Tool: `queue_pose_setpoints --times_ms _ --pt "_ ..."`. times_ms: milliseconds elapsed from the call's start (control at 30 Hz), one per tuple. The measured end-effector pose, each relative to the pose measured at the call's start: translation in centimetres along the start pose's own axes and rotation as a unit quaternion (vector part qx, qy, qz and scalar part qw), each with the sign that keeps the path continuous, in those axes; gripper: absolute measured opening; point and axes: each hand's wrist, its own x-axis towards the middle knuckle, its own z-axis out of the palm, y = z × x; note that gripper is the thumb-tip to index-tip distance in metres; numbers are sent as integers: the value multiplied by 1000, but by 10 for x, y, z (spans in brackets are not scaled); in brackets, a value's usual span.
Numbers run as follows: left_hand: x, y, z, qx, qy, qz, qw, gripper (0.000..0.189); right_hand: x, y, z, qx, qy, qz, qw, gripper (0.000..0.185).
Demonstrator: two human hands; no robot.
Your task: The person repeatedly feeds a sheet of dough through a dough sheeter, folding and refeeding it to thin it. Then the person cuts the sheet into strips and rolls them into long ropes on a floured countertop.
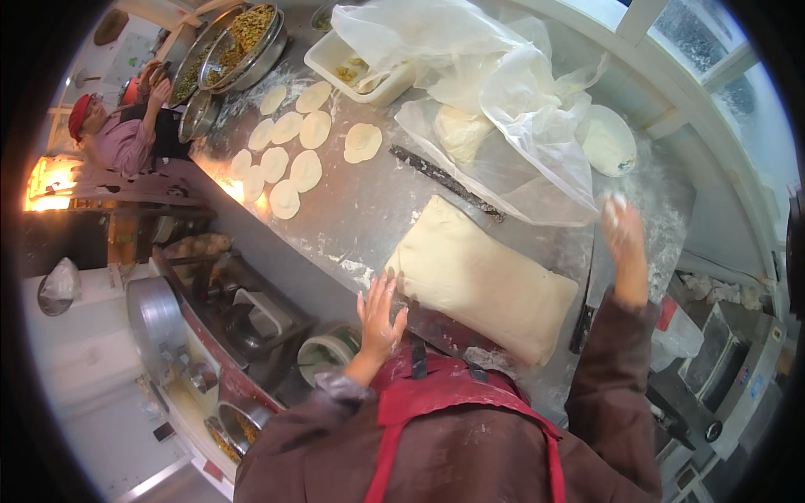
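Note:
A thick, folded rectangular slab of dough (484, 270) lies on the floured metal worktop (358, 207) before me. My left hand (380, 324) is spread at the slab's left edge, its fingertips at or just beside the dough. To the right, my right hand (622, 242) is raised over the worktop with curled fingers, and white flour (618, 200) shows in it; the hand is slightly blurred. A plate of flour (607, 139) stands just beyond that hand. Between slab and right forearm lies a long knife with a dark handle (583, 327).
A dark, flour-dusted rod (446, 181) lies beyond the slab. Plastic sheeting (522, 94) partly covers a dough lump (462, 132) and a white tub (358, 69). Several dough rounds (314, 129) lie left, near metal bowls of filling (242, 47). Another person (126, 132) stands at the far left.

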Motion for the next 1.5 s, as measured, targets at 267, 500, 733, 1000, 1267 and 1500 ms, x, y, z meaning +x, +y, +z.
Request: queue_pose_setpoints --times_ms 267,500,733,1000,1267,1500 --pt "45 -69 -8 -92 -44 79 992 62 -123 123 144 -51 120 -18 991 10" --pt "70 -148 -48 -107 -54 81 989 60 -195 131 136 -347 345 14 872 14" --pt "79 -152 -55 -123 -95 110 982 60 -218 140 162 -303 268 -27 914 11" --pt "87 -166 -48 -122 -105 111 981 62 -183 115 186 -267 352 22 897 7" --pt "134 -85 -10 -171 -134 128 968 69 -89 114 118 -178 221 5 959 19" --pt "221 -27 74 -256 -139 -60 955 68 -83 101 25 -457 269 -61 846 39"
